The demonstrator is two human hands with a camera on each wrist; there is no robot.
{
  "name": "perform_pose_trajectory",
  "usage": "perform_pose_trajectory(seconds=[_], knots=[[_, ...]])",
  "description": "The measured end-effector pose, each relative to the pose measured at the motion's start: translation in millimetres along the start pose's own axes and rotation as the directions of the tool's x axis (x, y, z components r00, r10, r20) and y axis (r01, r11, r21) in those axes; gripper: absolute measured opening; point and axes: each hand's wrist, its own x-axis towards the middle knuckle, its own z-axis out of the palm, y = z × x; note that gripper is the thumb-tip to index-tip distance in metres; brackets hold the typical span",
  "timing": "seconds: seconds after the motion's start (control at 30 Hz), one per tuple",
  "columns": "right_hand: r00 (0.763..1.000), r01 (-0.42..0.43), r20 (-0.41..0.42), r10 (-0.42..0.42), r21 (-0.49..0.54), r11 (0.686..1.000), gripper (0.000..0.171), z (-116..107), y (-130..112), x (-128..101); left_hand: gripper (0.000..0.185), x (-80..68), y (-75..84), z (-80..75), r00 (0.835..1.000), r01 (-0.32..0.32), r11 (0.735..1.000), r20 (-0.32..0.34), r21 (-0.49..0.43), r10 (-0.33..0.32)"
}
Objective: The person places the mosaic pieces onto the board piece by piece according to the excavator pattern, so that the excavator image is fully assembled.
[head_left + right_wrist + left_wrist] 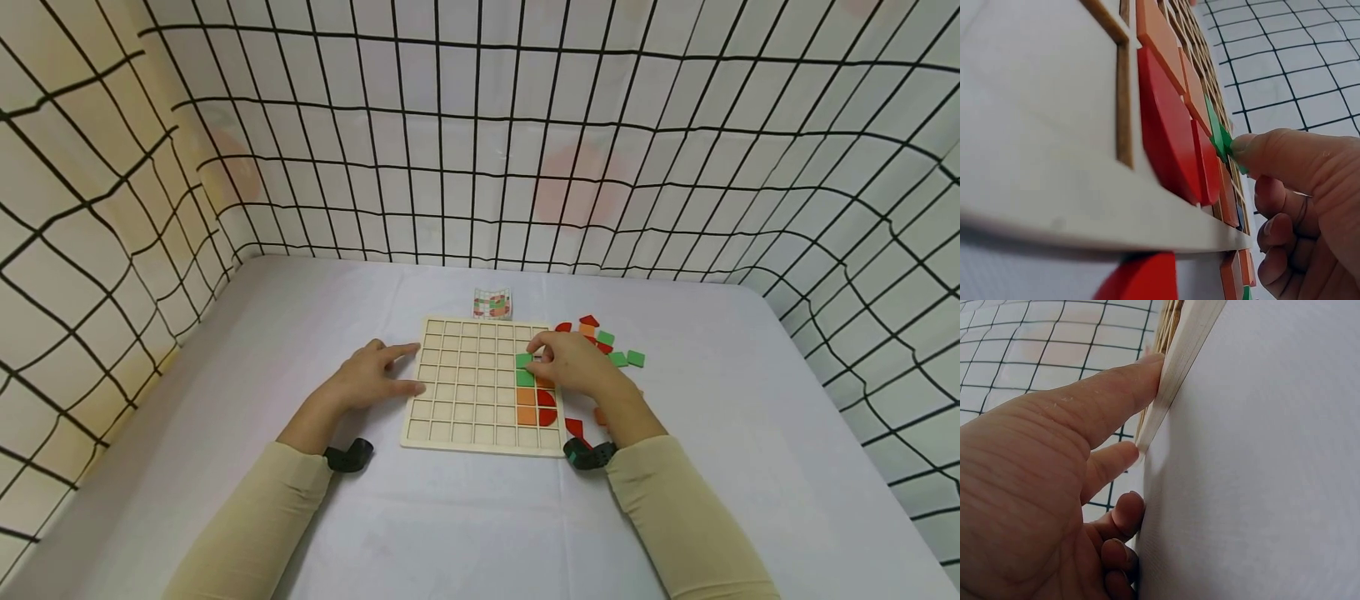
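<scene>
Green square tile (524, 360) is pinched in the fingers (1260, 147) of the right hand (573, 362), held right over a cell in the right-hand part of the pale wooden grid board (465, 379). From the right wrist view the thumb tip presses on the tile's edge, other fingers curled under. Another green tile (525, 378) sits in the cell just below it, then an orange square tile (527, 397), with red curved pieces (547, 407) beside them near the board's lower right corner.

Left hand (371, 377) lies flat beside the board's left edge, fingers straight and spread a bit, index and thumb tips touching the wooden rim, not gripping anything.

Loose green, red and orange pieces (611, 346) are scattered just right of the board's top corner, and a red piece (574, 427) lies by the right wrist. A small patterned card (492, 303) lies just behind the board's far edge.

Everything sits on a table with a plain pale lavender-white cloth (300, 317), smooth, no wrinkles to speak of. White sheeting with a black grid of lines (480, 125) walls the table in on the left, back and right, with faint pinkish blotches on it. Both arms wear beige sleeves (675, 517).
</scene>
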Motion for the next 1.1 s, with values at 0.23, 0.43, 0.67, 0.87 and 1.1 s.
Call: perform_pose_trajectory(seconds=[0.23, 0.43, 0.67, 0.87, 1.1], knots=[[0.996, -0.018, -0.088, 0.021, 0.036, 0.999, 0.036, -18.6, 10.7, 0.9, 0.083, 1.3, -0.1, 1.2, 1.000, -0.003, 1.000, -0.004, 0.003, 0.003], [0.978, -0.070, -0.193, 0.082, 0.068, 0.995, 0.038, -42.4, 26.7, 5.8, 0.083, 1.0, -0.7, 1.7, 1.000, 0.006, 1.000, -0.010, 0.008, -0.006], [0.975, -0.106, -0.191, 0.117, 0.067, 0.992, 0.036, -48.2, 46.6, 20.4, 0.082, -0.1, 0.3, 0.6, 1.000, 0.005, 1.000, -0.008, -0.011, -0.005], [0.983, -0.129, -0.126, 0.132, 0.034, 0.991, 0.033, -40.6, 61.2, 33.5, 0.083, -1.8, -0.2, 0.2, 1.000, -0.004, 1.000, -0.006, -0.020, 0.004], [0.990, -0.129, -0.056, 0.129, 0.005, 0.992, 0.036, -36.1, 65.0, 39.0, 0.083, 1.1, -2.5, 0.7, 1.000, -0.013, 1.000, -0.011, 0.000, 0.013]])
